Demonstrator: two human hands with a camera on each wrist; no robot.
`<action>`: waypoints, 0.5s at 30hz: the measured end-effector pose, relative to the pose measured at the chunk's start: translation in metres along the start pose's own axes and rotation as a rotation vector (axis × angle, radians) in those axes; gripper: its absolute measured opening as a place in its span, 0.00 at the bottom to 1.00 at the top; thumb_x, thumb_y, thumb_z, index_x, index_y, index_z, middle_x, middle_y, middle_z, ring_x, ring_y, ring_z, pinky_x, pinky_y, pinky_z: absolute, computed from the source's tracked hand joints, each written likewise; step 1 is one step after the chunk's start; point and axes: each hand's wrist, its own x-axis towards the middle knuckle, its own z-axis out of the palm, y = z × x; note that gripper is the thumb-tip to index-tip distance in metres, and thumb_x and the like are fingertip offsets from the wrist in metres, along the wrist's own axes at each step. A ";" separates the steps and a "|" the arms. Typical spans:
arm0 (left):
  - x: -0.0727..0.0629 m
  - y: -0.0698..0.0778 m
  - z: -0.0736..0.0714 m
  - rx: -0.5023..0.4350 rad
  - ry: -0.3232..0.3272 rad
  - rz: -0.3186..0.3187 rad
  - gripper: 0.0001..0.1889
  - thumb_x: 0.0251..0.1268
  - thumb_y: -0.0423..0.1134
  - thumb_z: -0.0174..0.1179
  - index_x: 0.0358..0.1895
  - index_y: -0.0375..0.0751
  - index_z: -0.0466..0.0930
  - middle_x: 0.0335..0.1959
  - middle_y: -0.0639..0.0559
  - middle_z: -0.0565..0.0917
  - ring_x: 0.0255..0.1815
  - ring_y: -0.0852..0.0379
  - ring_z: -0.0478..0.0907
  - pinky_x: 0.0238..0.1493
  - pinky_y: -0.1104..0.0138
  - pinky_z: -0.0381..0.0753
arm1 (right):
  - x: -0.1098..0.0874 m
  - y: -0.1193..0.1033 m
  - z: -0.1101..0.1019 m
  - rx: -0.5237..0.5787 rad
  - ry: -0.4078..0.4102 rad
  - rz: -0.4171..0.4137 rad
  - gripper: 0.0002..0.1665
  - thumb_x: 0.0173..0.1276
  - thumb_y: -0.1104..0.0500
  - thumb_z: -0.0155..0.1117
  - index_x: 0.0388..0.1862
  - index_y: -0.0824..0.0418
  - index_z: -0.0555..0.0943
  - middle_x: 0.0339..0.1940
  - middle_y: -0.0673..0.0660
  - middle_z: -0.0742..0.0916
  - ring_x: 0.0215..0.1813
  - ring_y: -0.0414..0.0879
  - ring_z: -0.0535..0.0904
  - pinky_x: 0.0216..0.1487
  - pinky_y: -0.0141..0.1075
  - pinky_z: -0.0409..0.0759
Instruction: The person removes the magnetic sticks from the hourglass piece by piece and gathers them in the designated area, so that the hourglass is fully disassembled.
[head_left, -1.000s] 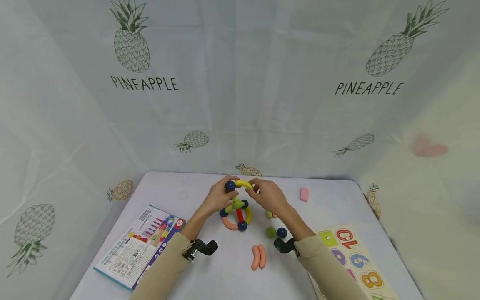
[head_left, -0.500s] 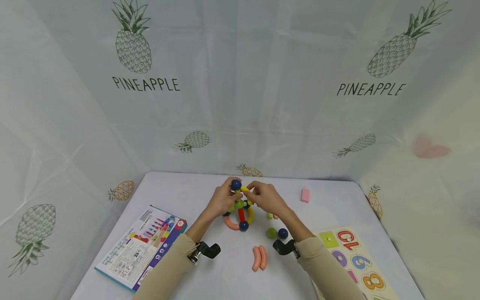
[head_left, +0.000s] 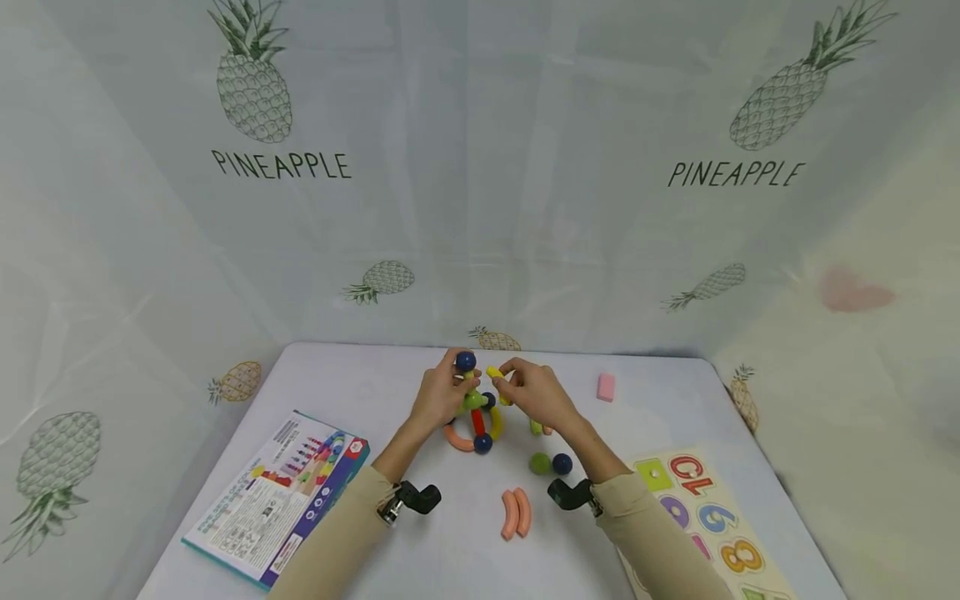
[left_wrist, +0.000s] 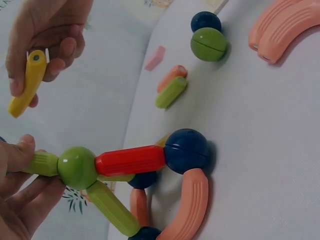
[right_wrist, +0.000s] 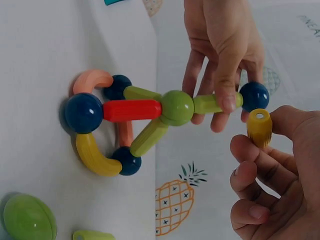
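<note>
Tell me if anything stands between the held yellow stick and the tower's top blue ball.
Nothing visible stands between them. The right hand holds the yellow stick near the blue ball; the left hand grips the green stick just below that ball.

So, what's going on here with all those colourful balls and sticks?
The person's left hand holds a straight light-green ribbed stick with a glossy dark-blue ball on its end, at the top of a multicoloured ball-and-stick frame standing on the white table. The right hand pinches a curved yellow ribbed stick near that ball, but not joined to it. Two curved salmon-pink sticks lie loose on the table.
</note>
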 end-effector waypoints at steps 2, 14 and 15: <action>0.001 -0.002 0.000 -0.004 0.004 0.000 0.24 0.67 0.36 0.67 0.65 0.45 0.71 0.43 0.52 0.90 0.38 0.57 0.88 0.39 0.63 0.85 | -0.002 0.003 -0.002 0.014 0.001 0.025 0.20 0.74 0.46 0.63 0.55 0.58 0.81 0.23 0.47 0.84 0.20 0.47 0.78 0.20 0.36 0.75; 0.004 -0.008 -0.004 -0.029 0.035 -0.041 0.24 0.67 0.35 0.67 0.63 0.47 0.72 0.45 0.52 0.90 0.41 0.55 0.88 0.42 0.60 0.86 | -0.058 0.033 -0.013 0.051 -0.169 0.165 0.13 0.68 0.52 0.70 0.45 0.58 0.83 0.31 0.51 0.84 0.30 0.48 0.80 0.26 0.36 0.75; 0.004 -0.008 -0.004 -0.026 0.033 -0.039 0.24 0.67 0.35 0.67 0.63 0.47 0.71 0.45 0.52 0.90 0.41 0.55 0.88 0.42 0.60 0.86 | -0.065 0.036 -0.013 0.055 -0.201 0.179 0.12 0.67 0.53 0.70 0.44 0.58 0.83 0.30 0.52 0.85 0.30 0.50 0.81 0.25 0.36 0.75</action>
